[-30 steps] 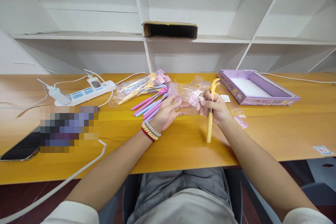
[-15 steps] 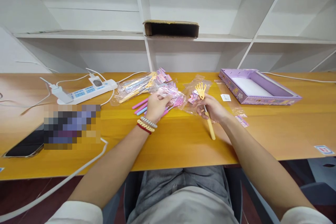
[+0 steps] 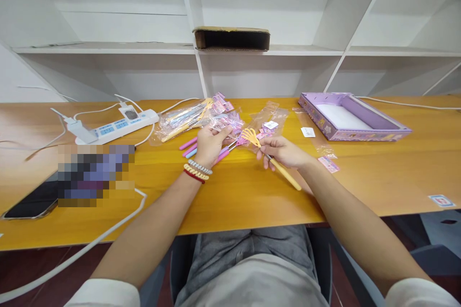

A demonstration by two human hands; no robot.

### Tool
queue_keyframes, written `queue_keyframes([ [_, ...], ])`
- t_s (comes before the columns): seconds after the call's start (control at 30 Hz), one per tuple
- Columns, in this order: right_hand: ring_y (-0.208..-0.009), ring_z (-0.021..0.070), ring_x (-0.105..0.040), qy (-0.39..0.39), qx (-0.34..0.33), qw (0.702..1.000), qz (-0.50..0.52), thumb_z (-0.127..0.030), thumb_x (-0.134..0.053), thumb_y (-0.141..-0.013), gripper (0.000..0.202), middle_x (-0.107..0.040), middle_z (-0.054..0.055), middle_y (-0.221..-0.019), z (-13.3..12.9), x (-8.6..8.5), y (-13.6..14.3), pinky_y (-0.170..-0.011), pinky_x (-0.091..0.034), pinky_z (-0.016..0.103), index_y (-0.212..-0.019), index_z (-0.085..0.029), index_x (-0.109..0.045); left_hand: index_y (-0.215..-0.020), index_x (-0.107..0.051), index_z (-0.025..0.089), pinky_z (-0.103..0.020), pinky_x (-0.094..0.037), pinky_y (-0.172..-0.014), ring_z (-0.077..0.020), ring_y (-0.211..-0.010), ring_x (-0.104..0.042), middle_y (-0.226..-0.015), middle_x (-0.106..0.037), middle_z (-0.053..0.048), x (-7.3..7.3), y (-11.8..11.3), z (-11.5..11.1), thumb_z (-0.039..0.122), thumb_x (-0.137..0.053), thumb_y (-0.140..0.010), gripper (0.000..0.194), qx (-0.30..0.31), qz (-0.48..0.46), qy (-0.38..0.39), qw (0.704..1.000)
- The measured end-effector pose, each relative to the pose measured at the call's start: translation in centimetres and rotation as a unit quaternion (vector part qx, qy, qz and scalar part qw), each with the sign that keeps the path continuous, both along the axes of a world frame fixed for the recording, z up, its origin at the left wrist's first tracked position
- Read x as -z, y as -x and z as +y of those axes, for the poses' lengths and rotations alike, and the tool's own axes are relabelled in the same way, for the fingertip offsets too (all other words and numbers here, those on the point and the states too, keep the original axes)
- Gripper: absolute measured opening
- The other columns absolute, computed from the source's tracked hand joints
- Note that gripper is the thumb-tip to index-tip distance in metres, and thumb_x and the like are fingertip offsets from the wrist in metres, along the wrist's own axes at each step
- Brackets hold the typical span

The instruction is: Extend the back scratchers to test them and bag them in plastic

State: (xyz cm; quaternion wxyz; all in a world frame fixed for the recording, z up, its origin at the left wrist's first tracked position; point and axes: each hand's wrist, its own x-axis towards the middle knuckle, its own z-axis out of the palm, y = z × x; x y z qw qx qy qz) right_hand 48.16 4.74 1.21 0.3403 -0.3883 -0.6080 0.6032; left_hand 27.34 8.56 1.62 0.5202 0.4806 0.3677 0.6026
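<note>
My right hand (image 3: 279,151) is closed on a yellow hand-shaped stick (image 3: 286,173), gripping it below its splayed head, which points up and left. My left hand (image 3: 210,145) rests over several pink and blue sticks (image 3: 223,154), its fingers closed round their metal shafts as far as I can see. A pink hand-shaped head lies just right of its fingertips. Behind the left hand is a pile of bagged sticks (image 3: 183,120) with pink cards. Clear plastic wrappers (image 3: 279,116) with pink cards lie behind the right hand.
A purple open box (image 3: 367,135) stands at the back right. Further left are a white power strip (image 3: 118,127) with plugs and a dark phone (image 3: 34,196). A loose wrapper with a pink card (image 3: 328,164) lies beside my right forearm. A cardboard box (image 3: 232,39) sits on the shelf.
The yellow stick has tilted, its head swinging left toward the pink one. My right hand has turned with it. My left hand has barely moved.
</note>
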Motion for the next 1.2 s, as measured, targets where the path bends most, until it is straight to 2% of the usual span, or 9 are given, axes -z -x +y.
queue_keyframes([
  [0.17, -0.044, 0.01, -0.058, 0.035, 0.022, 0.999, 0.021, -0.028, -0.063, -0.076, 0.015, -0.067, 0.005, -0.07, -0.1, -0.6, 0.0, -0.033, -0.041, 0.018, -0.077, -0.014, -0.058, -0.083, -0.06, 0.014, -0.026, -0.056, -0.062, -0.0134, -0.062, -0.065, -0.068, -0.066, -0.001, 0.0, -0.1, -0.1, 0.026, -0.077, -0.063, 0.029, 0.003, 0.009, 0.009, 1.0],
  [0.4, -0.039, 0.0113, -0.056, 0.081, 0.009, 0.996, 0.045, -0.027, -0.065, -0.071, 0.017, -0.066, 0.005, -0.064, -0.4, -1.2, 0.3, -0.029, -0.036, 0.018, -0.076, -0.012, -0.059, -0.081, -0.059, 0.013, -0.027, -0.056, -0.063, -0.0139, -0.062, -0.067, -0.07, -0.068, -0.002, 0.0, -0.2, -0.6, 0.025, -0.078, -0.062, 0.029, 0.018, 0.034, -0.022, 0.999],
  [0.63, -0.043, 0.0093, -0.057, 0.022, 0.028, 0.999, 0.041, -0.029, -0.068, -0.072, 0.018, -0.066, 0.004, -0.069, -0.1, -0.5, 0.1, -0.033, -0.04, 0.018, -0.078, -0.012, -0.063, -0.079, -0.059, 0.013, -0.026, -0.056, -0.06, -0.014, -0.061, -0.066, -0.067, -0.068, -0.003, -0.2, -0.4, -0.7, 0.026, -0.076, -0.065, 0.025, 0.01, 0.042, -0.001, 0.999],
  [0.93, -0.041, 0.0095, -0.056, 0.006, 0.053, 0.997, 0.055, -0.028, -0.068, -0.071, 0.018, -0.067, 0.004, -0.069, 0.2, -0.3, 0.1, -0.03, -0.039, 0.018, -0.08, -0.013, -0.064, -0.077, -0.06, 0.015, -0.026, -0.055, -0.059, -0.0113, -0.055, -0.062, -0.063, -0.065, 0.0, -0.3, 0.4, -0.1, 0.026, -0.077, -0.063, 0.025, -0.008, 0.011, -0.019, 1.0],
  [1.2, -0.041, 0.0145, -0.06, 0.08, 0.008, 0.994, 0.077, -0.026, -0.066, -0.071, 0.018, -0.07, 0.008, -0.068, -0.2, -0.9, 0.1, -0.029, -0.044, 0.021, -0.082, -0.012, -0.061, -0.067, -0.06, 0.016, -0.027, -0.055, -0.063, -0.0122, -0.059, -0.063, -0.062, -0.064, 0.0, -0.3, 0.1, -0.5, 0.027, -0.078, -0.061, 0.022, 0.032, 0.055, -0.046, 0.997],
])
